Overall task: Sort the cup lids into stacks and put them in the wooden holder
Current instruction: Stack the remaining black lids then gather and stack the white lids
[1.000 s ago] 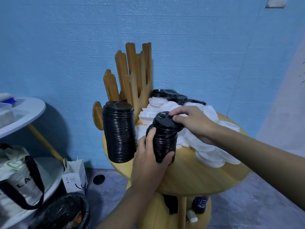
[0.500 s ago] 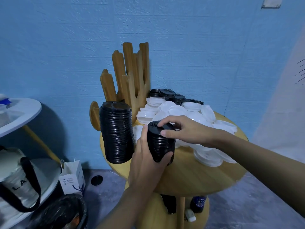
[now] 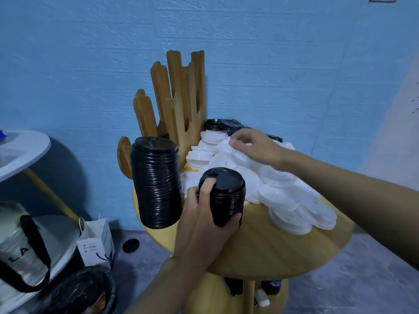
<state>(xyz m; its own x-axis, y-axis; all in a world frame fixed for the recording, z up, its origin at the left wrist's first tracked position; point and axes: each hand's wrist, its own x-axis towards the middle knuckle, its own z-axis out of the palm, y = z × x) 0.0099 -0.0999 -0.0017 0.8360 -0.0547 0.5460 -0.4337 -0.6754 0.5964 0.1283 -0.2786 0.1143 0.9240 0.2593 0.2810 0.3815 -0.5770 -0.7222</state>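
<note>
The round worktop (image 3: pixel 283 245) carries the wooden holder (image 3: pixel 181 98) at eleven o'clock, a tall stack of black lids (image 3: pixel 156 182) at nine, and a loose heap of white lids (image 3: pixel 283 196) from centre to three. The left hand (image 3: pixel 204 223) wraps its fingers round the short black stack (image 3: pixel 226 196) near seven. Light and slick, the stack probably shears unless it is held by its sides. The right hand (image 3: pixel 256 148) lays bent fingers on the white heap at one; whether they pinch a lid cannot be told.

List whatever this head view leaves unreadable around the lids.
Head view only:
- Right hand: blurred fingertips over the white lids; grip unclear.
- Loose black lids at the back: count hidden by that hand and the white lids.
- Wooden holder: base hidden behind the tall black stack.
- Short black stack: whether it touches the table, hidden by the left hand.
</note>
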